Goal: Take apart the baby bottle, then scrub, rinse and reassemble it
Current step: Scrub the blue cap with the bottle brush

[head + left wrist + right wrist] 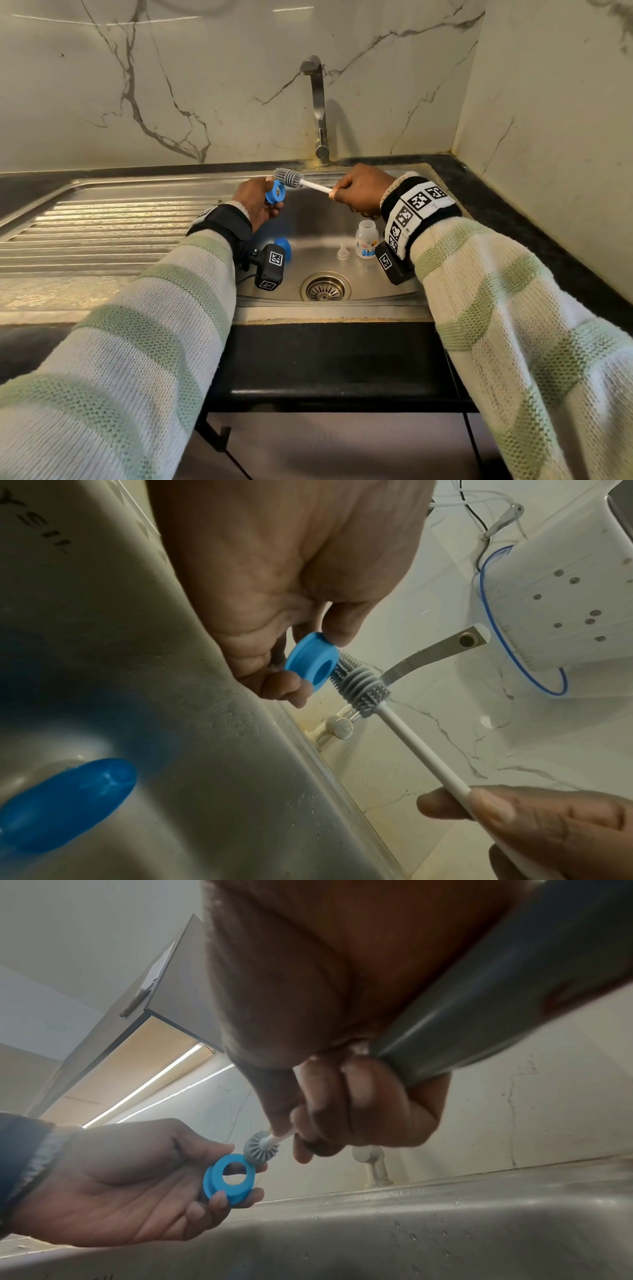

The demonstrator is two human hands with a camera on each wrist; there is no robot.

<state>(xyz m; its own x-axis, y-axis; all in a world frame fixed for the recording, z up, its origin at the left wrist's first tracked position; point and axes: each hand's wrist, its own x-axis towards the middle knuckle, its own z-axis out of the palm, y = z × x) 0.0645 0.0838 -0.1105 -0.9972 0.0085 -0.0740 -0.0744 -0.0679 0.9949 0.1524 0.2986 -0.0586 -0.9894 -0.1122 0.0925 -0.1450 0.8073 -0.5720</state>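
Note:
My left hand (260, 202) pinches the blue screw ring (275, 192) of the bottle above the sink's back left corner. In the wrist views the blue ring (312, 666) (230, 1176) sits between thumb and fingertips, its hole facing the brush. My right hand (359, 193) grips the white handle of a grey silicone bottle brush (288, 177). The brush head (356, 687) (259, 1147) touches the ring's outer rim. On the sink floor stand the clear bottle body (366, 238), open-topped, and the clear teat (341, 253). The blue cap (285, 247) (65, 802) lies there too.
The steel sink (342, 306) has a drain (325, 287) near its front. A tap (318, 102) rises behind the basin, no water running. A ribbed draining board (102, 233) lies left. Black counter (507, 205) and marble walls close the right side.

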